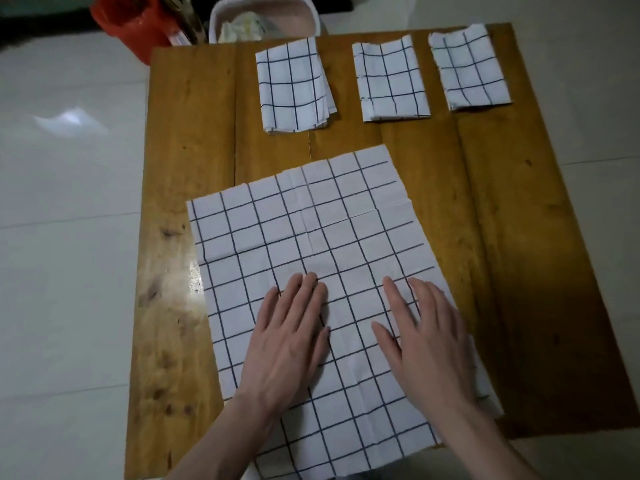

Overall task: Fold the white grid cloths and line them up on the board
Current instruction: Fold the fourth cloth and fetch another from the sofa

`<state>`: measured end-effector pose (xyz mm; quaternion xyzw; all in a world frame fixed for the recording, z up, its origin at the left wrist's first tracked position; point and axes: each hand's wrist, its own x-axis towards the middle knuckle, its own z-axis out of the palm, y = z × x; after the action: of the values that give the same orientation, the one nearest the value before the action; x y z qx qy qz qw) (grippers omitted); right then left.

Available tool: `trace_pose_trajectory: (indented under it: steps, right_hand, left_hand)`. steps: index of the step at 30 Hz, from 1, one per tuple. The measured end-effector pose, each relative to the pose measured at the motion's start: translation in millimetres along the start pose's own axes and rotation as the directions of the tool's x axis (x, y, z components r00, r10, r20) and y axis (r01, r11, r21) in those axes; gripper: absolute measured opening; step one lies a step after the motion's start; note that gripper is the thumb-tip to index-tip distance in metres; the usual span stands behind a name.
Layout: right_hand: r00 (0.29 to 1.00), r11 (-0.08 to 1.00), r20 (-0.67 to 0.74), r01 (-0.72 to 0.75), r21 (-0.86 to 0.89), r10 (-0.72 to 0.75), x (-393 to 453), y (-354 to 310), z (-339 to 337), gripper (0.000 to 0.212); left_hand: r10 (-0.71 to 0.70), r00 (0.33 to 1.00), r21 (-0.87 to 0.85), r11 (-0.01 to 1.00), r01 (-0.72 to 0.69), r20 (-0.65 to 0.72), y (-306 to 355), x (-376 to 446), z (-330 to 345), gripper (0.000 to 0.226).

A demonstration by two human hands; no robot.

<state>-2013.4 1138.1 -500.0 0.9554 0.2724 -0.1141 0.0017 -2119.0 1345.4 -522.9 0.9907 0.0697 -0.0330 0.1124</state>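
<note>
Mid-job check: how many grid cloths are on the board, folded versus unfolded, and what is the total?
Folded white grid cloths, in a row along the far edge of the wooden board: 3
Unfolded white grid cloth, spread flat under both hands: 1
Total: 4

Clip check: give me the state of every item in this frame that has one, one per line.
Large cloth: unfolded, spread flat on the board, creased.
Left folded cloth: folded, edges fanned.
Middle folded cloth: folded, lying flat.
Right folded cloth: folded, lying flat.
Left hand: open, palm down on the large cloth.
Right hand: open, palm down on the large cloth.
Bin: uncovered, something pale inside.
Board: holds all four cloths.
</note>
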Motion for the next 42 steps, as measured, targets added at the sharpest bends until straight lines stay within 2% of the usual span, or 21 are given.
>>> trace_pose_trajectory:
  steps: [3, 6, 12, 18, 22, 27, 32, 36, 40, 42]
  right_hand:
    - [0.999, 0.999, -0.047, 0.021, 0.035, -0.019, -10, 4, 4, 0.067]
    - [0.988, 0.990, -0.114, 0.116, 0.083, -0.106, -6, 9, 4, 0.058]
    - [0.923, 0.921, -0.204, 0.360, 0.150, -0.327, 29, 13, 0, 0.042]
    - [0.830, 0.821, -0.314, 0.533, 0.206, -0.460, 56, -1, 1, 0.024]
    - [0.822, 0.806, -0.353, 0.540, 0.240, -0.446, 60, -6, 4, 0.013]
    - [0.826, 0.804, -0.333, 0.542, 0.244, -0.455, 57, -9, 0, 0.013]
    - [0.805, 0.782, -0.320, 0.578, 0.233, -0.500, 55, -7, -8, 0.009]
    - [0.796, 0.784, -0.329, 0.586, 0.205, -0.509, 54, -3, -16, 0.012]
    - [0.773, 0.783, -0.346, 0.605, 0.144, -0.532, 55, 4, -24, 0.014]
    - [0.767, 0.777, -0.328, 0.616, 0.131, -0.552, 56, 11, -30, 0.022]
  left_hand:
    - [0.079, 0.997, -0.020, 0.997, -0.079, 0.008, -7, 2, -2, 0.061]
    - [0.107, 0.994, -0.049, 0.993, -0.108, -0.009, -11, 1, -5, 0.061]
    - [0.003, 0.991, -0.101, 0.995, -0.017, -0.136, -18, -9, -13, 0.040]
    - [-0.033, 0.986, -0.185, 0.983, 0.003, -0.161, -21, -8, -9, 0.027]
    - [-0.031, 0.988, -0.237, 0.972, -0.006, -0.150, -17, -4, -12, 0.021]
    - [-0.107, 0.988, -0.306, 0.949, 0.068, -0.113, -12, -1, -22, 0.043]
    - [-0.128, 0.979, -0.308, 0.949, 0.074, -0.160, -18, 0, -21, 0.030]
    - [-0.077, 0.988, -0.253, 0.967, 0.041, -0.132, -24, -1, -28, 0.017]
    - [0.021, 0.995, -0.232, 0.972, -0.043, -0.098, -23, 6, -43, 0.012]
    - [0.065, 0.992, -0.231, 0.969, -0.089, -0.109, -21, 12, -54, 0.012]
